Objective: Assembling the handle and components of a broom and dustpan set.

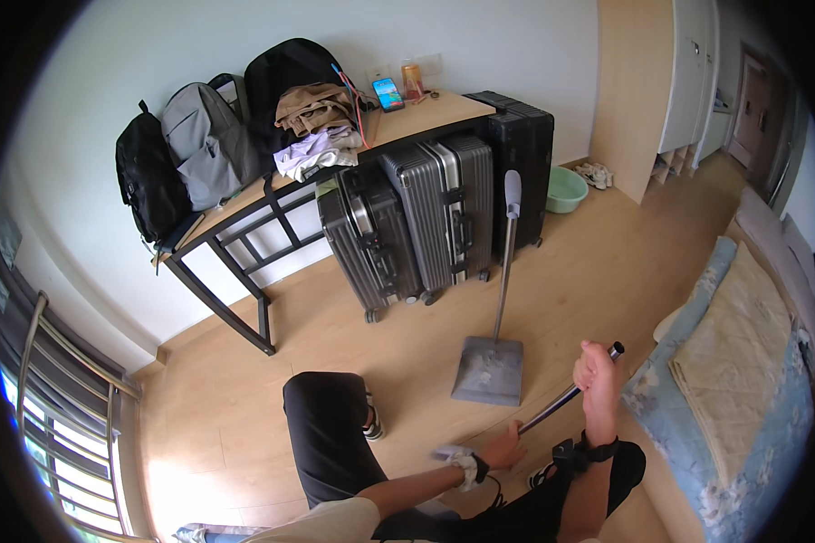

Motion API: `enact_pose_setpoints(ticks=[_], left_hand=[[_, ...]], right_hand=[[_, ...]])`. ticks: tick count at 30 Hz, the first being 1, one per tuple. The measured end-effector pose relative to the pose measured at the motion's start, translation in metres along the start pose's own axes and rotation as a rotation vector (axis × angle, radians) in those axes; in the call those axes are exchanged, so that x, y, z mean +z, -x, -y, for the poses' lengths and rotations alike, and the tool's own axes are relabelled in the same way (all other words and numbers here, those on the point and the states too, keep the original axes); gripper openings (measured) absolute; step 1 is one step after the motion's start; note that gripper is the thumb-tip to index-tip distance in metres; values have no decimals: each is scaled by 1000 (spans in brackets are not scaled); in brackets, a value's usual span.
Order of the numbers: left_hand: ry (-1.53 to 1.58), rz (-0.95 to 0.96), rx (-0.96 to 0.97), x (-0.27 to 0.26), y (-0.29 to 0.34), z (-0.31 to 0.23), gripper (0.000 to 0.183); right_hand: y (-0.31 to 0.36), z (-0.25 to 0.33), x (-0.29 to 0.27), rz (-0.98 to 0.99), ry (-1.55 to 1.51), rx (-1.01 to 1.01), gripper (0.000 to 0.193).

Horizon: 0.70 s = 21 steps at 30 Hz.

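Note:
A broom [552,407] with a dark, shiny handle slants across in front of me. High on it, near the top end, my right hand [596,369] is closed round the handle. Lower down, my left hand [503,446] grips the same handle. Beyond my left wrist a greyish, blurred part shows, perhaps the broom's head; my arm hides most of it. A grey dustpan [487,371] stands on the floor just ahead of my hands, its long handle upright, with some pale dust in its pan. Neither hand touches the dustpan.
Several dark suitcases [444,213] stand under and beside a wooden table [417,118] bearing backpacks, folded clothes, a phone and a can. A green basin [566,192] and shoes [596,175] lie farther right. A bed [688,407] borders my right, a railed window [72,434] my left.

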<state>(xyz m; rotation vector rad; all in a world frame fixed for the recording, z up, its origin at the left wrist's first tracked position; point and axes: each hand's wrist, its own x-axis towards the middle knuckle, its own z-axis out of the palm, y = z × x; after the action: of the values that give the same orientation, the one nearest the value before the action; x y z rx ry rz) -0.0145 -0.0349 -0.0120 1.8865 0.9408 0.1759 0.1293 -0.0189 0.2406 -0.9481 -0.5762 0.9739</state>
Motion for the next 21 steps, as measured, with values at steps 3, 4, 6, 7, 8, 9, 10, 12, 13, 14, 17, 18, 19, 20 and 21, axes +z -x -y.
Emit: enact_pose_setpoints(ticks=[3,4,6,7,8,9,10,12,13,14,17,18,19,20,21], left_hand=[[-10,-73,121,-5,-14,-2,46],[-35,-52,135,-7,-17,-5,46],[-63,59,79,-12,-12,-7,48],[-79,-55,250,-14,-4,-7,46],[-96,-171,420,-17,3,-5,45],[-98,-174,413,-23,10,-2,45],[-38,-141,275,-34,19,-7,41],[20,-106,127,-60,31,-14,38],[-58,-79,77,-79,35,-17,33],[-136,-51,27,-88,38,-18,33],[-141,-123,22,-96,34,-5,35],[-110,-123,40,-100,34,-8,34],[-112,-123,42,-100,34,-11,34],[-93,-163,72,-99,34,-15,34],[-74,-204,104,-98,32,-20,33]], right_hand=[[-2,1,-9,-82,-28,-70,38],[-4,3,-17,-109,-60,-81,37],[-2,9,-25,-110,-73,-84,38],[2,16,-24,-94,-78,-93,39],[5,20,-23,-77,-84,-100,40],[5,21,-23,-74,-87,-94,40],[8,25,-26,-64,-89,-104,41],[8,24,-29,-56,-94,-107,42],[6,22,-25,-64,-75,-107,42],[6,20,-22,-74,-56,-108,41],[5,20,-17,-64,37,-137,44],[5,20,-16,-65,36,-139,44],[7,19,-16,-51,26,-140,44],[8,19,-16,-37,17,-144,44],[9,21,-13,-38,16,-149,44]])
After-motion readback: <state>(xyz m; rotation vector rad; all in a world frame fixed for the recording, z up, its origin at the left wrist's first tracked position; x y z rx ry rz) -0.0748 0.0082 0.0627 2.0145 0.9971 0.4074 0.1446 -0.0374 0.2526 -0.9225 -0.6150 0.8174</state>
